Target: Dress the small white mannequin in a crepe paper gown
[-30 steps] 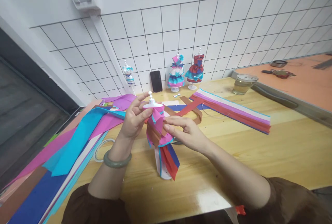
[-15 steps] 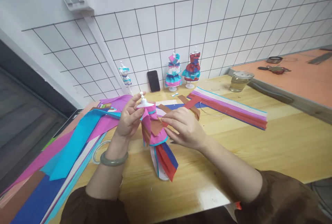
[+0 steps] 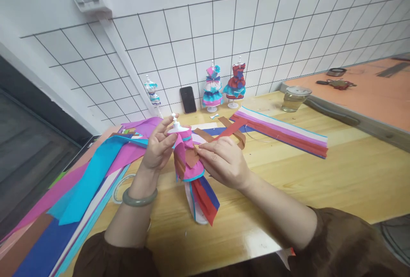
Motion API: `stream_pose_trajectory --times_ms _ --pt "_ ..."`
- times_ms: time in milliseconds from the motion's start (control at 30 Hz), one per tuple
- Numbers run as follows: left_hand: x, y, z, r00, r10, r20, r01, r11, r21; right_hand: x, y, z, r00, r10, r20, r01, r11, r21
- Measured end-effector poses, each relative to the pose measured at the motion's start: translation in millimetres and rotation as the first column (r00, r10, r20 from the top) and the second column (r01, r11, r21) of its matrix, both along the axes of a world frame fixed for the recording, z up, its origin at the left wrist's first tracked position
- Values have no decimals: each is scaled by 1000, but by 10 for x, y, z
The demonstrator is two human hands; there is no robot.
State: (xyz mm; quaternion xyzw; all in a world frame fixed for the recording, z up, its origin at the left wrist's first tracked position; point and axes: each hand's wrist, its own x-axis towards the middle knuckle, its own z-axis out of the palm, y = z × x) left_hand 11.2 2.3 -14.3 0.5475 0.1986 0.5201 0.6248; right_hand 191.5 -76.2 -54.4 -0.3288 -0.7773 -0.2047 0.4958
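A small white dress-form mannequin (image 3: 176, 128) stands upright in front of me, wrapped in a pink crepe-paper dress (image 3: 197, 171) with blue trim. Brown crepe paper (image 3: 191, 157) lies across its middle, and red, blue and white paper strips (image 3: 207, 200) fan out below. My left hand (image 3: 159, 144) is closed on the mannequin at its shoulder, thumb in front and fingers behind. At the dress's right side, my right hand (image 3: 226, 161) pinches the edge of the brown paper, thumb and fingertips together. The mannequin's back is hidden.
Long coloured paper strips (image 3: 96, 174) spread over the left side, near a roll of tape (image 3: 115, 189). Striped paper (image 3: 282, 134) lies to the right. Two dressed mannequins (image 3: 212, 91), a smaller one, and a phone (image 3: 188, 99) stand by the wall. A lidded glass (image 3: 294, 99) stands back right.
My right hand has moved in slightly left, its fingertips now pressed together at the brown paper. The left hand keeps its hold. The whole view has shifted a little.
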Motion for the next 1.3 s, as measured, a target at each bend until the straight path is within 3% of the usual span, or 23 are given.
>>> stream_pose_trajectory --times_ms 533,667,867,1000,1300 --pt "3 19 -14 1000 13 -6 -13 1000 13 4 18 -34 989 98 109 -114 982 152" --pt "0 28 -27 1000 27 -10 -27 999 26 32 35 -31 980 124 156 -144 982 122" --pt "13 8 -13 999 29 -16 -29 999 23 27 8 14 976 219 -1 -219 975 42" --pt "22 12 -17 1000 7 -22 -6 999 46 -4 -6 30 964 261 40 -262 965 26" --pt "17 33 -34 998 -6 -58 8 999 37 -39 -36 11 980 182 78 -190 975 112"
